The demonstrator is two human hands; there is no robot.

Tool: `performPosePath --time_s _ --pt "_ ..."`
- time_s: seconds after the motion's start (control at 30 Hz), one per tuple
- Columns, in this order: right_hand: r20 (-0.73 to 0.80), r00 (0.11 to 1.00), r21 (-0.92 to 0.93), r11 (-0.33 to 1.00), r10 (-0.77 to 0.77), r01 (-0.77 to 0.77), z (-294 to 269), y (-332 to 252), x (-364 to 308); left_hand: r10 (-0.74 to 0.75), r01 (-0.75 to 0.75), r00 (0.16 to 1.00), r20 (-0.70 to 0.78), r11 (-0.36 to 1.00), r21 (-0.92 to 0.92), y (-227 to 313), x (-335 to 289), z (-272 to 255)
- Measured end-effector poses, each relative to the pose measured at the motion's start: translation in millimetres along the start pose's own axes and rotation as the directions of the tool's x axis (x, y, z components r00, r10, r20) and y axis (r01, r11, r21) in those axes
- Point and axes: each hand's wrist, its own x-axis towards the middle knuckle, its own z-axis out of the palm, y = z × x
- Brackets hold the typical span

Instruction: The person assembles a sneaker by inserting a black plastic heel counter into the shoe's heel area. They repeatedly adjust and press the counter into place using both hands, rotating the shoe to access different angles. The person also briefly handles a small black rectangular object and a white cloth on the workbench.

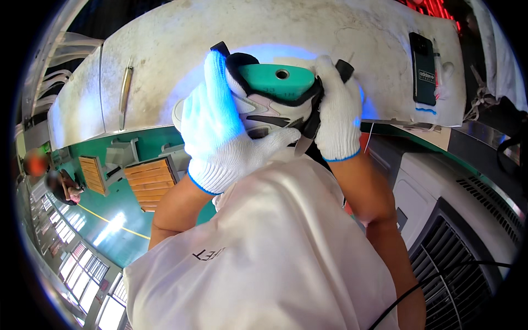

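Observation:
Both hands wear white knit gloves with blue cuffs. A light-coloured sneaker (275,116) with dark trim is held up over the near edge of the worktable, and a green shoe last (280,81) with a round hole fills its opening. My left hand (217,129) is closed around the sneaker's left side, thumb stretched across toward the right. Against the right side presses my right hand (338,113), fingers curled. A dark piece (345,70) pokes out beyond its fingers, and a blade-like metal tip (302,145) shows below; whether they are one tool is hidden.
On the worktable (341,30) lie a slim pen-like tool (126,94) at left and a black phone (422,69) at right, beside a white tube-like item (438,69). A grey vented machine (451,209) stands at lower right. Wooden-slatted platforms (149,183) and a person (69,187) are farther left.

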Motion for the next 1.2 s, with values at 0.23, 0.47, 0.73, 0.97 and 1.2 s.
performPosePath --time_s 0.23,0.47,0.73,0.97,1.2 --pt "0.033 0.960 -0.219 0.936 -0.276 0.277 -5 3 -12 0.070 -0.070 0.995 -0.072 0.998 0.005 -6 1 6" --pt "-0.022 0.791 0.017 0.791 -0.612 0.612 10 34 -28 0.112 -0.100 0.984 -0.141 0.990 0.095 -11 -7 11" --pt "0.236 0.930 0.335 0.922 -0.283 0.196 -34 26 5 -0.209 0.213 0.976 0.068 0.822 -0.528 -12 -49 6" --pt "0.290 0.865 0.019 0.906 -0.410 0.423 -29 14 2 0.278 -0.289 0.956 -0.097 0.949 -0.123 -60 -77 20" --pt "0.515 0.806 -0.283 0.830 -0.291 0.480 -21 3 9 0.500 -0.539 0.820 -0.279 0.838 -0.081 -76 -69 41"
